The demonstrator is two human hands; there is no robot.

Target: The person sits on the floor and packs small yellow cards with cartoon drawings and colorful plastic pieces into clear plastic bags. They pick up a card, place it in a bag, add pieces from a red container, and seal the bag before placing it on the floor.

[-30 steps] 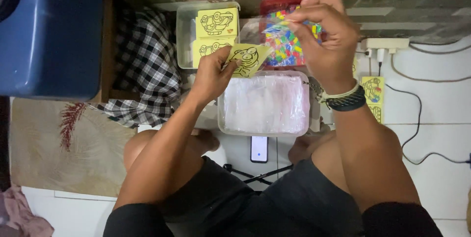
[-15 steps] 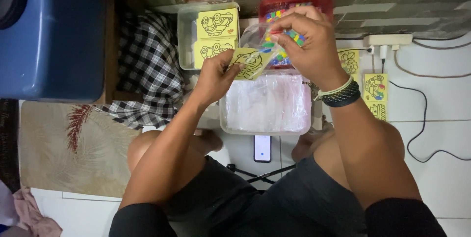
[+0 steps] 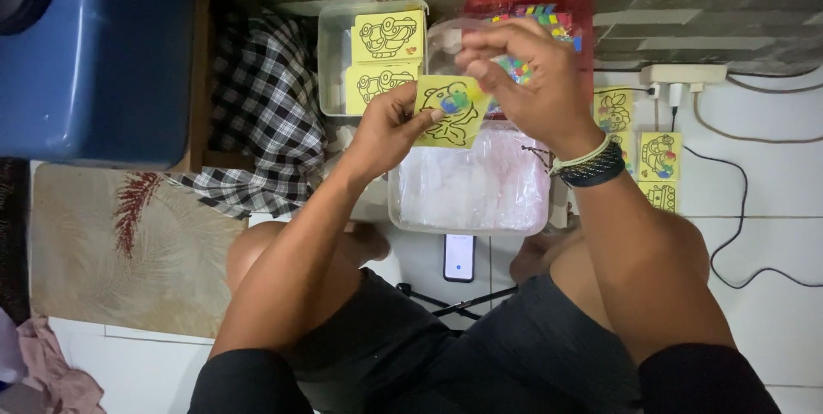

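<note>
Yellow card (image 3: 450,111) now lower, left hand (image 3: 386,127) pinching it; right hand (image 3: 523,80) curled, grip unclear.

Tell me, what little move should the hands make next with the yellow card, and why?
Probably bring the right hand down to the yellow card. The left hand pinches the card by its edge above the clear tub, and only a small patch is coloured.

Left hand (image 3: 387,127) pinches yellow card (image 3: 452,111) – right hand (image 3: 527,80) holds maybe a clear bag, w/ beads.
</note>
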